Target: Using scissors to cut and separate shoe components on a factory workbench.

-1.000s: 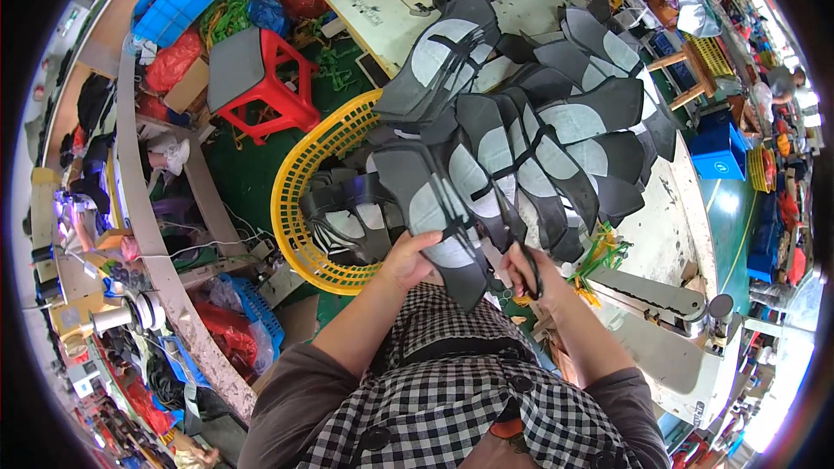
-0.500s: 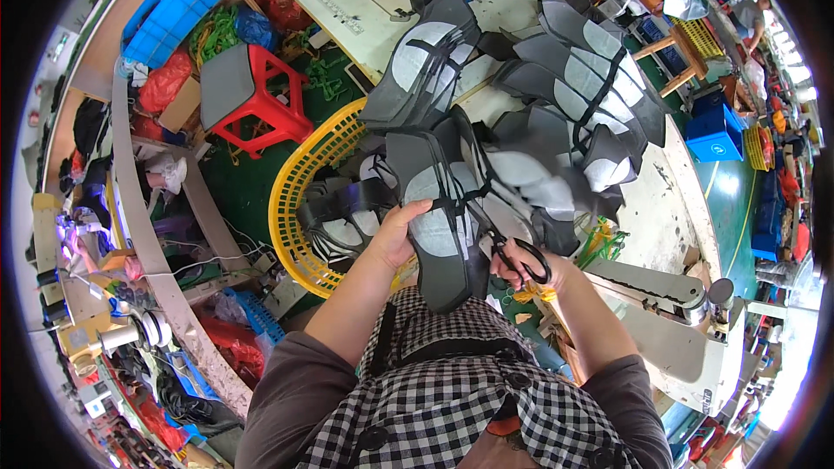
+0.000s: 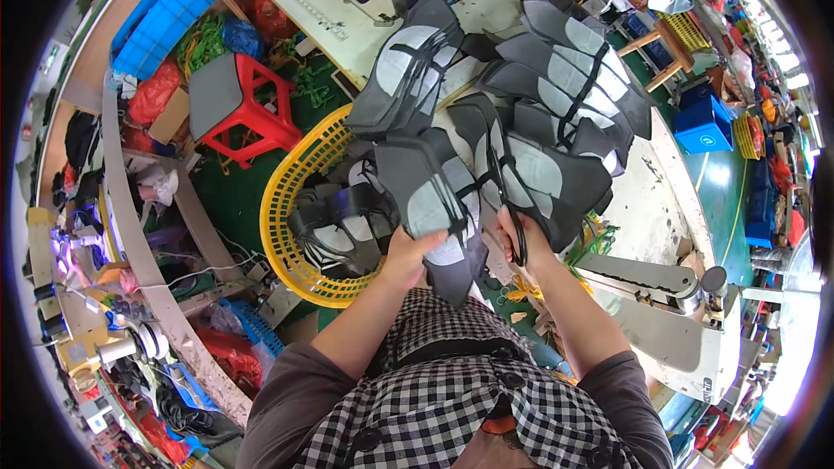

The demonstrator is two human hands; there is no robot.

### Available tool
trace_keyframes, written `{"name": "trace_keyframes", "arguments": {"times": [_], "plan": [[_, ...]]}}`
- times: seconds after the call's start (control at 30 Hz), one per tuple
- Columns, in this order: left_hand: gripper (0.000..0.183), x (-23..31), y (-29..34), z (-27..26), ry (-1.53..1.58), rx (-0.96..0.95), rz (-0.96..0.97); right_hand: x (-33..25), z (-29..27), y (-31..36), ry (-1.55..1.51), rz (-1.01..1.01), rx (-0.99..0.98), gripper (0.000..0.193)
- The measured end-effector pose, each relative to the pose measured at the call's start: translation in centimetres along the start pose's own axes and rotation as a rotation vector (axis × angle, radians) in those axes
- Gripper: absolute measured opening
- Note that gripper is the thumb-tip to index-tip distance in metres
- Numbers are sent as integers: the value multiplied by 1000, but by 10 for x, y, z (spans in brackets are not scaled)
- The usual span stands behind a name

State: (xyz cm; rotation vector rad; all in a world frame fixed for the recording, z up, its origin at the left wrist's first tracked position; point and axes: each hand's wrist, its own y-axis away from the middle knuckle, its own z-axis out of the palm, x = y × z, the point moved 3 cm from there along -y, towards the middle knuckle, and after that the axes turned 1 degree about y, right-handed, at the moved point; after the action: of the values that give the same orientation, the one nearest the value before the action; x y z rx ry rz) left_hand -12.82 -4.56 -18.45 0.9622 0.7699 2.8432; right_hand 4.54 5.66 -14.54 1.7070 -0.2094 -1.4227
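My left hand [image 3: 407, 258] grips the lower part of a stack of dark grey pieces [image 3: 405, 172] with whitish rounded patches, thumb lying on top. In my right hand [image 3: 532, 246] is a pair of scissors [image 3: 520, 241] with black handles, blades pointing away from me. The blades lie along the black straps between the held stack and another grey-and-white bundle [image 3: 539, 172] to its right. A black strap runs across the gap between the two. Whether the blades are closed on a strap I cannot tell.
More strapped grey-and-white bundles [image 3: 569, 56] lie on the worn white table [image 3: 647, 187]. Below the held stack, on the left, a yellow plastic basket [image 3: 276, 247] holds similar pieces. A red and grey stool [image 3: 261, 113] stands farther left. A sewing machine [image 3: 647, 282] is at the right.
My right hand has moved up slightly, and the scissors now point more steeply away from me. The right-hand bundle lies more spread out. My left hand keeps its hold, a little lower.
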Motion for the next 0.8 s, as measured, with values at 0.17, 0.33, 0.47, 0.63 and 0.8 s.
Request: {"name": "trace_keyframes", "arguments": {"times": [0.17, 0.33, 0.47, 0.63, 0.8], "plan": [[51, -8, -34, 16, -275, -88, 67, -2, -6, -7, -93, 63, -41, 46], [49, -5, -52, 12, 148, 61, -14, -1, 3, 3, -34, 19, -27, 60], [58, 3, -51, 38, 25, -16, -31, -10, -5, 15, -102, -39, 61, 60], [59, 36, -82, 84, -339, -176, 122, -10, -51, 0, -522, -261, 507, 65], [41, 34, -111, 63, -27, -73, -203, -9, -50, 1, -446, -210, 455, 55]]}}
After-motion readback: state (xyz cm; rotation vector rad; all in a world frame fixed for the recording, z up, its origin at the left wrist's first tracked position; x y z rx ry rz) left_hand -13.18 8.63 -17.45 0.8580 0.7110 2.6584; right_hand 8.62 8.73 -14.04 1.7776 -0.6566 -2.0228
